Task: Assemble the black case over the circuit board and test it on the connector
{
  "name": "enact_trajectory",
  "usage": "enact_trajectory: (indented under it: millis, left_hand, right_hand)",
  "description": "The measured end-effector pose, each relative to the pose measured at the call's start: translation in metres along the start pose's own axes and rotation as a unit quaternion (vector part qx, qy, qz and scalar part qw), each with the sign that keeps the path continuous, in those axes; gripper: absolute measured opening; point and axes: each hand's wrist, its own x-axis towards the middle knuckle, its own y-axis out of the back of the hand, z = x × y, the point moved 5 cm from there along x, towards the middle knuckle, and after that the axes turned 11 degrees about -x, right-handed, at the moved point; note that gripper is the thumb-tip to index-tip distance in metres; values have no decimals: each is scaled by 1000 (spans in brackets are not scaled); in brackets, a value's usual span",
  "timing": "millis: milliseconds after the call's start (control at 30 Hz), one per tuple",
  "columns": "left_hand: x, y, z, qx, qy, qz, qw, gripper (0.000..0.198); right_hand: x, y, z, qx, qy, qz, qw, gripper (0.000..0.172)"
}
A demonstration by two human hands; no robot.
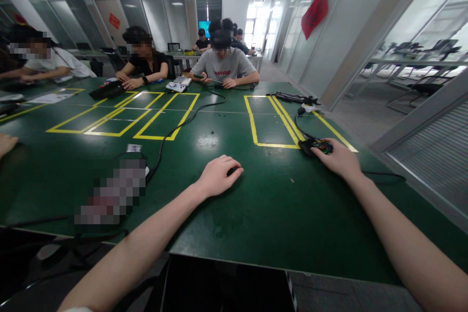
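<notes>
Much green table [278, 200] separates left hand [218, 174] from right hand [341, 159] on controller [313, 146].

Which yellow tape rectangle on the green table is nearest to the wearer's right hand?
The lone yellow tape rectangle on the right; the others cluster left. Its near corner lies beside the black device with coloured buttons that the right hand touches.

Left hand [218, 175] curled, right hand [340, 158] outstretched (palms down)
</notes>
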Motion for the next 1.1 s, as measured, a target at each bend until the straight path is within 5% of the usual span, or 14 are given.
enact_trajectory:
  millis: [100,233,367,467,1100]
  left_hand:
    - [0,0,-1,0,2,-2,1000,23]
    - [0,3,2,-7,-13,3,1000,24]
    - [-2,4,15,-21,-108,-18,994,40]
    - [-5,0,20,-23,-140,-75,987,35]
    - [-4,3,11,56,-107,-99,988,66]
  right_hand:
    - [-13,-2,-36,22,13,-44,999,54]
    - [-51,5,-105,133,142,-64,979,44]
    - [-109,22,-174,260,357,-95,892,37]
    - [-142,31,-202,276,473,-135,826,35]
    - [-132,29,-201,290,406,-164,851,25]
